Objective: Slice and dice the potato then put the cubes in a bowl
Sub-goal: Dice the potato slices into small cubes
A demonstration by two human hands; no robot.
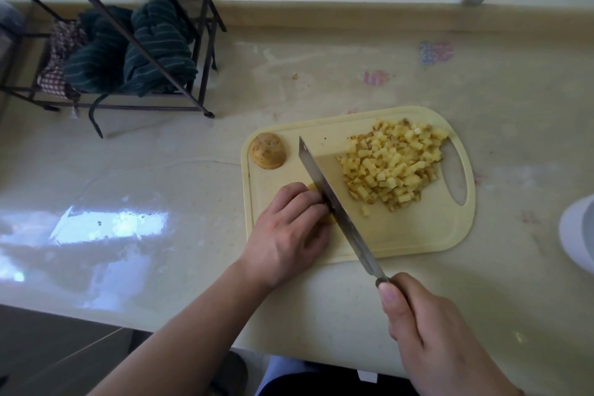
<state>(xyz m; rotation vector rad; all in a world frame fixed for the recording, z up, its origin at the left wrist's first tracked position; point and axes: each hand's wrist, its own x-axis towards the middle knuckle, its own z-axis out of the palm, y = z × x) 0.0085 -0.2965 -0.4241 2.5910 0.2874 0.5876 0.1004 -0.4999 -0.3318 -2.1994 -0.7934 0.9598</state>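
Note:
A cream cutting board (pixel 418 231) lies on the counter. On its right half sits a pile of potato cubes (pixel 392 161). A potato end piece with skin (pixel 267 151) rests at the board's far left corner. My left hand (pixel 289 231) curls over a potato piece (pixel 328 219) that is mostly hidden under the fingers. My right hand (pixel 430 331) grips the handle of a long knife (pixel 334 206). The blade runs diagonally across the board and sits against the left fingers, on the held piece.
A white bowl (pixel 578 231) shows partly at the right edge. A dark metal rack (pixel 106 74) with green striped cloths stands at the back left. The counter's near edge runs below my left forearm. A small potato scrap (pixel 294 76) lies behind the board.

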